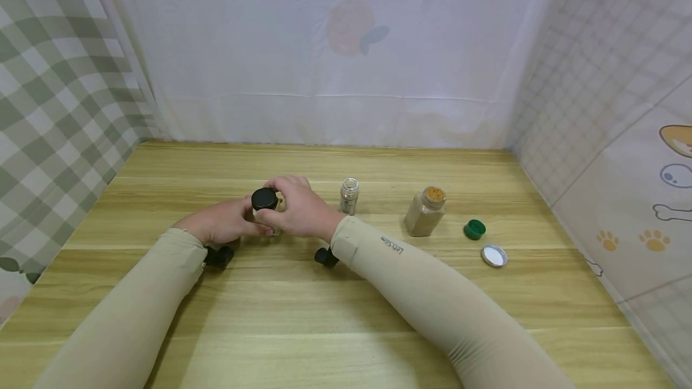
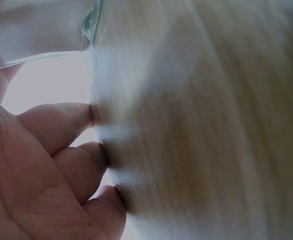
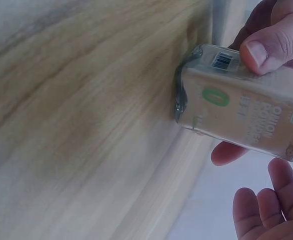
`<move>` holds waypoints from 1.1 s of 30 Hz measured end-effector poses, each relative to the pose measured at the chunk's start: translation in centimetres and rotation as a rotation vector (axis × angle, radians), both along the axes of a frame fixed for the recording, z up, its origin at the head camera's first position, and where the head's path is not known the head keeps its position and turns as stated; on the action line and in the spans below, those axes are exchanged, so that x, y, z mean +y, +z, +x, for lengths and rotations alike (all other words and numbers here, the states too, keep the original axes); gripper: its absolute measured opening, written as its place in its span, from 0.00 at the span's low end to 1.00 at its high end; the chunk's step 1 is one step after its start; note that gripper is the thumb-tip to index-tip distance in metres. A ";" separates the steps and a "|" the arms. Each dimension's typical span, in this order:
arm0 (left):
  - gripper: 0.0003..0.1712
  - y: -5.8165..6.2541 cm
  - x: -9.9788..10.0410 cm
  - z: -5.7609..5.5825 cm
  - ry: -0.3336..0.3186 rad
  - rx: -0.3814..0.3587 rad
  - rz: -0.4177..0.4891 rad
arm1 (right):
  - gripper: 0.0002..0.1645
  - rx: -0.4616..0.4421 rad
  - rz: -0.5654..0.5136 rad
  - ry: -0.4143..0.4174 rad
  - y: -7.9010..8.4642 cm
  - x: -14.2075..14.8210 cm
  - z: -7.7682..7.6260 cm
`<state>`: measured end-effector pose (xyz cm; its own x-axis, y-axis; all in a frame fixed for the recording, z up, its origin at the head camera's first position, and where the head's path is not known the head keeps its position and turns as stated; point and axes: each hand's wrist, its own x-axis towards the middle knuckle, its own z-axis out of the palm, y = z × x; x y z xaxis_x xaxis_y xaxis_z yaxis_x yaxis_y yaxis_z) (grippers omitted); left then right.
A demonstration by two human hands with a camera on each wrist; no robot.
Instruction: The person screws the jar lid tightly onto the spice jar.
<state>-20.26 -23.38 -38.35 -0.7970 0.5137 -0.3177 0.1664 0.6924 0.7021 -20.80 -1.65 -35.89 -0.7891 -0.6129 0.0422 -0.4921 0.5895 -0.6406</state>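
Note:
In the head view, a clear jar with a black lid (image 1: 265, 198) stands between both hands, left of centre. My left hand (image 1: 227, 221) grips the jar's lower body from the left. With thumb in front and fingers behind, my right hand (image 1: 303, 206) holds the jar around its top, at the lid. The right wrist view shows the square onion powder jar (image 3: 236, 105) filled with tan powder, a thumb pressed on one side. Its lid is out of frame there. The left wrist view has the jar's base (image 2: 36, 30) at upper left, the lower fingers (image 2: 81, 165) against the table.
Right of the hands stands a small lidless glass bottle (image 1: 349, 197). Farther right is an uncapped jar of tan powder (image 1: 425, 215), beside a green cap (image 1: 474, 230) and a silver lid (image 1: 494, 256). Fabric walls border the wooden table (image 1: 303, 329).

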 end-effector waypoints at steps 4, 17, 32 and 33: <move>0.49 0.0 0.0 0.0 -0.001 0.001 -0.013 | 0.36 -0.005 -0.005 0.023 0.0 0.1 -0.1; 0.51 0.1 0.0 0.0 0.005 -0.002 -0.037 | 0.29 -0.014 0.011 0.014 0.1 0.0 0.1; 0.48 0.1 0.0 0.1 -0.001 0.013 -0.044 | 0.40 -0.020 0.005 0.042 0.1 0.2 -0.1; 0.49 0.1 0.0 0.1 0.000 0.009 -0.046 | 0.38 -0.021 0.009 0.047 0.1 0.2 -0.1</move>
